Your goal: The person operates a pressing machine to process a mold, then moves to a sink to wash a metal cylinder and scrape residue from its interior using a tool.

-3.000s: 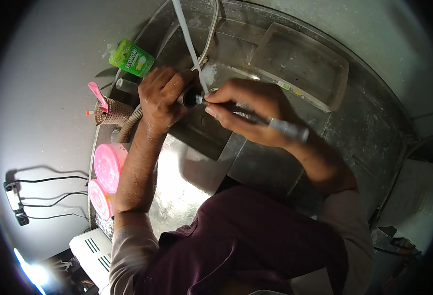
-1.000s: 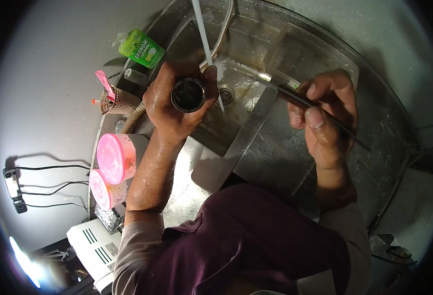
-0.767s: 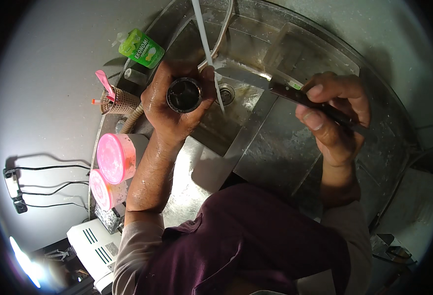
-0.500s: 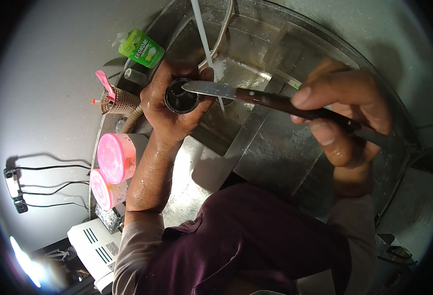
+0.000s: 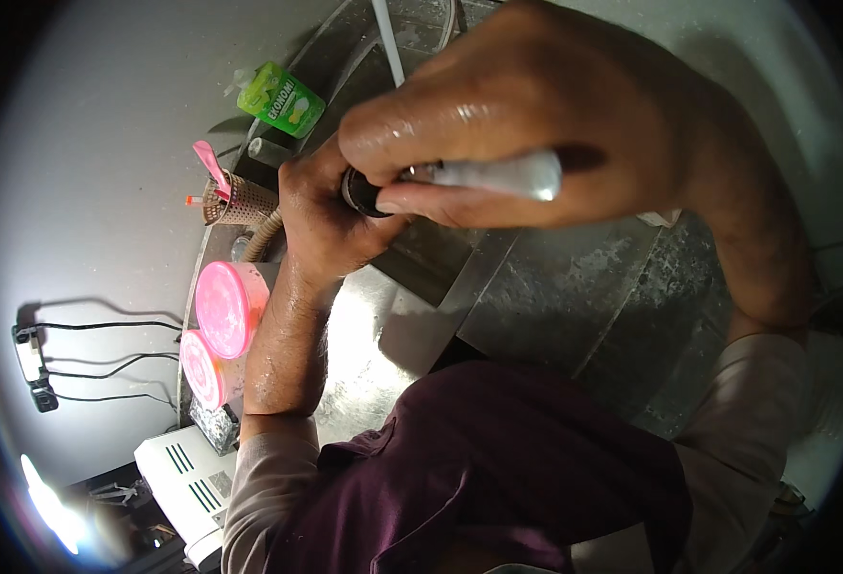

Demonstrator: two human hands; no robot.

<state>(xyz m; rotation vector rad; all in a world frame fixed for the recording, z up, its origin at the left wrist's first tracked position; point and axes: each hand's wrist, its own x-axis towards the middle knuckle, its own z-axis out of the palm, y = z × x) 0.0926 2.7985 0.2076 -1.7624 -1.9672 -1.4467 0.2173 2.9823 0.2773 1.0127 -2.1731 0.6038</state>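
My left hand (image 5: 321, 215) is wrapped around a dark, hollow, round piece (image 5: 362, 194), its open end facing up. Over it reaches my right hand (image 5: 546, 91), fingers closed on a knife (image 5: 508, 174) whose shiny metal end sticks out toward me. The knife's blade is hidden behind the fingers, so I cannot tell whether it is inside the opening. Fingertips of the right hand are at the rim of the round piece. Both hands look wet and are above the metal sink (image 5: 436, 263).
At the left stand a green pouch (image 5: 283, 100), a perforated holder (image 5: 247, 199) with a pink-handled utensil, and two pink-lidded tubs (image 5: 225, 308). A ribbed hose (image 5: 264, 234) runs beside my left wrist. A white pipe (image 5: 388, 38) rises behind the sink. A white vented appliance (image 5: 182, 478) sits lower left.
My right hand has moved left and turned over, bringing the knife down to the round piece. The blade, visible before, is now hidden. My left hand has barely moved.
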